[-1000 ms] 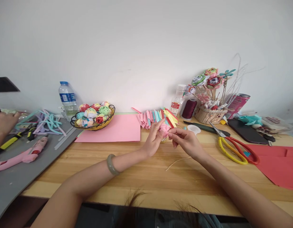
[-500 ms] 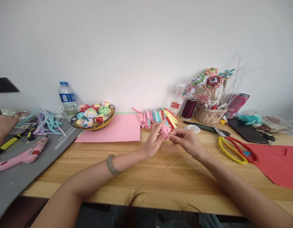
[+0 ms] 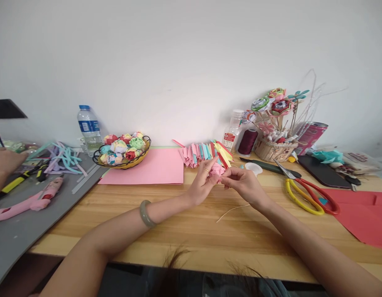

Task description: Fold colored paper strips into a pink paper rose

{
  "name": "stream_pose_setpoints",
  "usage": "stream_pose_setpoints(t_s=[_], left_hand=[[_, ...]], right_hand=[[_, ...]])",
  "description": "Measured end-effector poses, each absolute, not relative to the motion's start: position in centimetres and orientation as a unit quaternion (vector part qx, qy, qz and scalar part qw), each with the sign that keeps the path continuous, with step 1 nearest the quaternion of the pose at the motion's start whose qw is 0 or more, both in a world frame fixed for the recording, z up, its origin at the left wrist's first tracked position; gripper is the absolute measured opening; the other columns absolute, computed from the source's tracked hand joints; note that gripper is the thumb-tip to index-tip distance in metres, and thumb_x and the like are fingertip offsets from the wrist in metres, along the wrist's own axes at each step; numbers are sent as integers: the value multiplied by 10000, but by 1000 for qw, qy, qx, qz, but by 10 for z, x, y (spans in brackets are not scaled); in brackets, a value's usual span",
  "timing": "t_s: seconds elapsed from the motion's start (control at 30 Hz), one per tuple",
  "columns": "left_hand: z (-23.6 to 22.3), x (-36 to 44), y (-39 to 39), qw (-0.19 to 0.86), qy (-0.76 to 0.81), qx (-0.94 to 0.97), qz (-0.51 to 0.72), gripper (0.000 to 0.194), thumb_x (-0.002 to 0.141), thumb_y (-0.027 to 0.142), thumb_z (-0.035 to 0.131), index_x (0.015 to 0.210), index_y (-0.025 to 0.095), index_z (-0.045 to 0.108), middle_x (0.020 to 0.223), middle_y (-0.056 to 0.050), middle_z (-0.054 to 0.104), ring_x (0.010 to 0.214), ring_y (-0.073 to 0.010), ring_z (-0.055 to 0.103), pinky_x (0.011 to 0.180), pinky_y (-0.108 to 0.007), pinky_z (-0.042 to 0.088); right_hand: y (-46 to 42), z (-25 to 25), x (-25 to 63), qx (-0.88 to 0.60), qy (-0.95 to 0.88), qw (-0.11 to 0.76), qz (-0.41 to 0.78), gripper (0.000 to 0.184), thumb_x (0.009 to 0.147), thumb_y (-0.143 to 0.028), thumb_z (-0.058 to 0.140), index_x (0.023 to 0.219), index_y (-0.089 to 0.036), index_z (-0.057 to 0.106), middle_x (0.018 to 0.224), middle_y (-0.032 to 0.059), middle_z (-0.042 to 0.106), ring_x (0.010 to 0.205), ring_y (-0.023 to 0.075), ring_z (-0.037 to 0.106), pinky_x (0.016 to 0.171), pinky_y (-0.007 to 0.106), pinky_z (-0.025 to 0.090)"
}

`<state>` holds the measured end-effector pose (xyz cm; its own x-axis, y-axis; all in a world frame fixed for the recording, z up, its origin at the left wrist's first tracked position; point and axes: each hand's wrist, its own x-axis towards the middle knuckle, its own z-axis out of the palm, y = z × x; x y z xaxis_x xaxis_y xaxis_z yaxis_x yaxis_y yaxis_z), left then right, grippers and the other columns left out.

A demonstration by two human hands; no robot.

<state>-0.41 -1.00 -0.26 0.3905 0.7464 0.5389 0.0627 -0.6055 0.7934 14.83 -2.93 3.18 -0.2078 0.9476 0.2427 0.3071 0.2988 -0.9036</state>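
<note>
A small folded piece of pink paper is held between my two hands above the wooden table. My left hand is closed on it from the left, with a ring on one finger. At its lower right edge, the fingertips of my right hand pinch the same paper; their exact grip is partly hidden. Behind the hands lies a row of folded paper strips in pink, blue, red and yellow. A thin pale string trails over the table beneath my right hand.
Scissors, a dark phone and red paper lie at right. A basket of paper flowers and a thread spool stand behind. At left are a flower bowl, pink sheets, a glue gun and another person's hand.
The view has shifted very slightly. My hands stay on the pink paper, with only small finger movement; the other person's hand at left has moved slightly.
</note>
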Motion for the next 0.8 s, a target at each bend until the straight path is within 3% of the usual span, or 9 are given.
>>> stream_pose_setpoints(t_s=[0.17, 0.3, 0.8], left_hand=[[-3, -4, -8, 366, 277, 744, 485, 468, 859, 391, 365, 1309, 274, 317, 1260, -80, 365, 1182, -183, 350, 1006, -356, 306], [-3, -4, -7, 362, 278, 739, 496, 468, 862, 384, 362, 1309, 252, 318, 1287, -85, 356, 1213, -181, 325, 1044, -354, 244], [0, -7, -9, 361, 269, 752, 481, 419, 892, 349, 287, 1303, 287, 341, 1318, -44, 362, 1250, -170, 292, 1070, -357, 192]], right_hand=[[-30, 32, 147, -458, -681, 429, 376, 377, 650, -529, 624, 625, -154, 604, 540, -3, 546, 520, 118, 479, 516, 256, 387], [-31, 34, 146, -447, -686, 431, 380, 369, 671, -522, 610, 676, -153, 629, 549, -9, 545, 528, 114, 479, 526, 252, 395], [-30, 34, 147, -464, -657, 450, 388, 345, 574, -491, 697, 609, -153, 636, 601, 32, 626, 568, 143, 549, 569, 275, 446]])
